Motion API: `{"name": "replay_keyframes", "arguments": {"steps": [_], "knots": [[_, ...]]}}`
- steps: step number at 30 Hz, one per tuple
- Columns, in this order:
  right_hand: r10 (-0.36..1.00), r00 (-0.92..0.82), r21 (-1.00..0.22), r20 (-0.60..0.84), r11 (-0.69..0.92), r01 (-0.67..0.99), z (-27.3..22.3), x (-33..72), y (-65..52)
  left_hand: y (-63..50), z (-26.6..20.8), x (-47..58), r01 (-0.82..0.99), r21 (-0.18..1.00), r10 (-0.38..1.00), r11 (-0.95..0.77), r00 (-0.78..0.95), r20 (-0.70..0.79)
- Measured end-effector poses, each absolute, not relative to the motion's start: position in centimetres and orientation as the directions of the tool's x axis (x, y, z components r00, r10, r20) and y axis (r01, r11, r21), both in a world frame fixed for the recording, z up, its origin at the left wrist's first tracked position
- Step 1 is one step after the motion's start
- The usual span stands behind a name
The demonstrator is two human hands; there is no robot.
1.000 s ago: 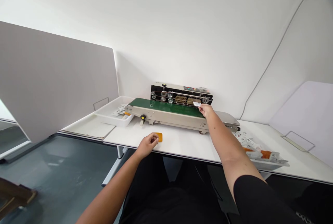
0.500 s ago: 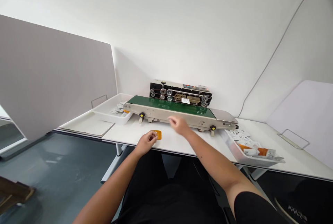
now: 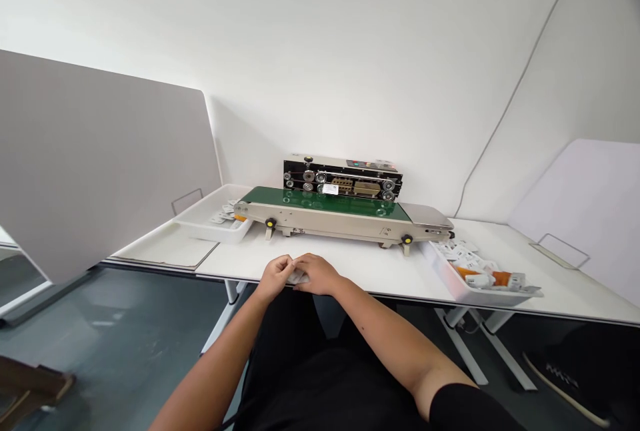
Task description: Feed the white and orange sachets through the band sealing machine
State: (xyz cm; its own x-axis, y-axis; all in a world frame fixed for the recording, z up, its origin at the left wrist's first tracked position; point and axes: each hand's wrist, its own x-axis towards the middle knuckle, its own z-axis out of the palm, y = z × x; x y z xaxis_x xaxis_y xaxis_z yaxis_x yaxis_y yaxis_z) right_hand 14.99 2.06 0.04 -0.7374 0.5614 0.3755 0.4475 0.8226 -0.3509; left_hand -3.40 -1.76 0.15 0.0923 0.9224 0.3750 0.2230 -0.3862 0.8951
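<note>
My left hand (image 3: 277,277) and my right hand (image 3: 318,275) meet at the front edge of the white table. Between their closed fingers is a small whitish packet (image 3: 299,277), mostly covered by the fingers. Behind them stands a band sealing machine with a green conveyor belt (image 3: 325,201). A small white packet (image 3: 331,189) is upright against the machine's rollers, above the belt.
At the belt's left end sits a white plastic bin (image 3: 213,233) with several packets. Another bin (image 3: 453,284), fuller with white and orange packets, is at the right. Grey panels (image 3: 110,157) flank the table, and a shoe (image 3: 565,377) shows at lower right.
My right hand has come down from near the conveyor to join my left. The orange piece by my left hand no longer shows. The packet at the rollers has moved left.
</note>
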Motion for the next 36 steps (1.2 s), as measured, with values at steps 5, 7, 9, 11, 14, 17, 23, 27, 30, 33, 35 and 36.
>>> {"name": "replay_keyframes", "arguments": {"steps": [5, 7, 9, 11, 14, 17, 23, 27, 30, 33, 35, 36], "knots": [[0.556, -0.709, -0.368, 0.435, 0.828, 0.424, -0.6, 15.5, 1.8, -1.7, -0.1, -3.3, 0.204, 0.909, 0.931, -0.365, 0.075, 0.357], [0.575, -0.663, -0.426, 0.480, 0.813, 0.397, -0.8, 15.6, 2.2, -1.5, -0.4, -3.4, 0.220, 0.895, 0.921, -0.388, 0.056, 0.386], [0.646, -0.556, -0.528, 0.523, 0.758, 0.384, -0.9, 15.9, 2.9, -1.1, -0.7, -3.5, 0.258, 0.858, 0.890, -0.443, 0.012, 0.456], [0.735, -0.393, -0.645, 0.552, 0.675, 0.357, -1.1, 16.3, 3.7, -0.3, -1.0, -3.7, 0.323, 0.802, 0.838, -0.503, -0.043, 0.544], [0.843, -0.159, -0.810, 0.514, 0.538, 0.234, -1.7, 16.9, 4.5, 0.7, -1.3, -3.7, 0.397, 0.772, 0.817, -0.497, -0.085, 0.570], [0.920, -0.117, -0.923, 0.374, 0.381, 0.048, -2.4, 17.3, 4.7, 1.0, -1.4, -3.4, 0.390, 0.817, 0.890, -0.425, 0.013, 0.457], [0.942, -0.172, -0.952, 0.287, 0.261, -0.162, -2.6, 17.2, 4.2, 0.3, -1.3, -3.1, 0.268, 0.880, 0.920, -0.392, 0.100, 0.379], [0.933, -0.214, -0.952, 0.290, 0.258, -0.166, -2.2, 17.2, 4.0, 0.1, -1.1, -3.2, 0.213, 0.911, 0.932, -0.352, 0.174, 0.319], [0.935, -0.212, -0.955, 0.286, 0.259, -0.144, -2.2, 17.2, 4.0, 0.1, -0.8, -3.2, 0.140, 0.934, 0.931, -0.328, 0.217, 0.294], [0.909, -0.224, -0.935, 0.352, 0.351, -0.048, -2.1, 17.2, 3.6, 0.2, -0.6, -3.0, 0.097, 0.942, 0.939, -0.321, 0.160, 0.303], [0.862, -0.273, -0.888, 0.427, 0.457, 0.052, -1.9, 17.1, 3.2, 0.2, -0.5, -2.9, 0.087, 0.942, 0.941, -0.323, 0.139, 0.310], [0.839, -0.300, -0.859, 0.454, 0.502, 0.104, -1.8, 17.0, 2.9, 0.2, -0.5, -2.9, 0.079, 0.943, 0.940, -0.323, 0.140, 0.310]]}}
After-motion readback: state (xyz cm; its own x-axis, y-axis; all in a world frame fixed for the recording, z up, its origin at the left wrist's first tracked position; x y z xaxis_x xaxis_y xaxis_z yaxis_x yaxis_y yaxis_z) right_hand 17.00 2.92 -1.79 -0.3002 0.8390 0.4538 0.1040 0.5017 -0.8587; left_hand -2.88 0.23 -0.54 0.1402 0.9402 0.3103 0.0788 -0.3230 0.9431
